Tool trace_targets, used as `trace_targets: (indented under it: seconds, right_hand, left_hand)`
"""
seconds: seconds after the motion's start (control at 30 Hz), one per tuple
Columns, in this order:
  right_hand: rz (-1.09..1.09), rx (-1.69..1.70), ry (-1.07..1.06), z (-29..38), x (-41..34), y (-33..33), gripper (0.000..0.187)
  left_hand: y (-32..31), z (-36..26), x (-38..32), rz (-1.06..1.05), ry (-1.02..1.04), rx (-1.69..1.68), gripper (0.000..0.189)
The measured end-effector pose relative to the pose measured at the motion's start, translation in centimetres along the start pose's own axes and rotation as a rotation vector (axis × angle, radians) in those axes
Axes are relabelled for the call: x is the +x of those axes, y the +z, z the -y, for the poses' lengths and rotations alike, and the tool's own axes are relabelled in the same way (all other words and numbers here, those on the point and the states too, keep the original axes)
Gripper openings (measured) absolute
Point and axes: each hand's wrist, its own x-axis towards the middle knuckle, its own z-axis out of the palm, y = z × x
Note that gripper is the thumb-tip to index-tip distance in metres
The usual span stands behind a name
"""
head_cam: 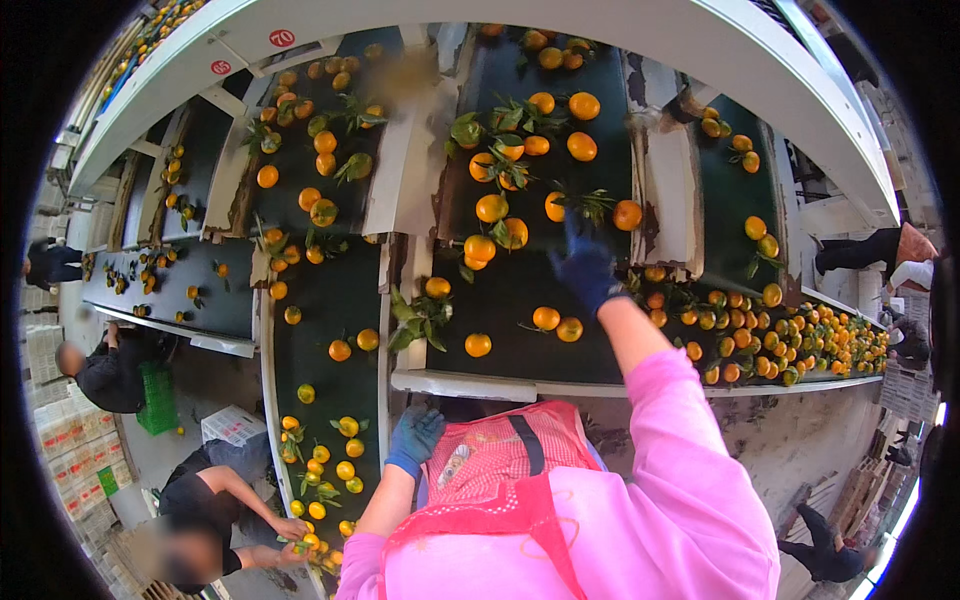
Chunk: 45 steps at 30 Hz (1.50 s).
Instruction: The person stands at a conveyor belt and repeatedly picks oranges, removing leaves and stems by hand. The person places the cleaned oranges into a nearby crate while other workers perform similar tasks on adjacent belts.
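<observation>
My right hand (585,266), in a dark blue glove, reaches over the dark conveyor belt (510,292). Its extended fingers point at a mandarin (555,206) and a leafy sprig (592,204) beside it; motion blurs them, but no fruit shows in the hand. Another mandarin (627,215) lies just to the right. Low beside the red checked apron (487,457), my left hand (417,435) hangs near the belt's front edge in a blue glove, fingers loosely bent, nothing visible in it. Closer to me on the belt lie two mandarins (557,324) side by side and a single one (478,345).
A leafy clump (421,319) sits on the left divider (409,277). Crowded mandarins (817,337) cover the belt at right. A white beam (480,11) arches overhead. At lower left, a person (217,502) handles fruit at the neighbouring belt (315,360); other people stand farther off.
</observation>
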Motion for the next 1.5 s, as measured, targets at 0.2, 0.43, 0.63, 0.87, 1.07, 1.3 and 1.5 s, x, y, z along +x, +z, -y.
trace_targets:
  seconds: [0.2,0.43,0.63,0.87,1.07,1.3,1.5]
  right_hand:
    - [0.324,-0.282,-0.087,-4.1,5.8,1.1,0.072]
    - [0.461,0.359,0.278,-0.9,-1.4,-0.4,0.047]
    - [0.267,1.810,0.646,2.1,-6.8,-3.9,0.039]
    - [0.328,1.435,0.400,4.3,2.6,-2.5,0.043]
    - [0.567,1.382,0.417,3.4,1.9,-4.8,0.042]
    - [1.036,1.778,0.262,15.6,-4.5,-1.7,0.042]
    - [1.172,1.254,-0.142,30.7,-7.7,-0.7,0.074]
  left_hand:
    - [3.9,0.4,-4.1,-0.080,0.050,0.312,0.038]
    - [26.9,-6.3,0.2,0.237,1.430,1.960,0.099]
    - [39.3,-9.0,4.7,-0.078,1.576,2.635,0.098]
    - [36.5,-9.6,3.3,0.145,1.432,2.109,0.098]
    - [36.3,-7.4,-0.2,0.315,1.117,2.068,0.086]
    - [21.3,-10.9,-8.9,0.115,1.015,1.962,0.083]
    - [3.1,-17.7,-15.9,-0.479,0.810,1.940,0.095]
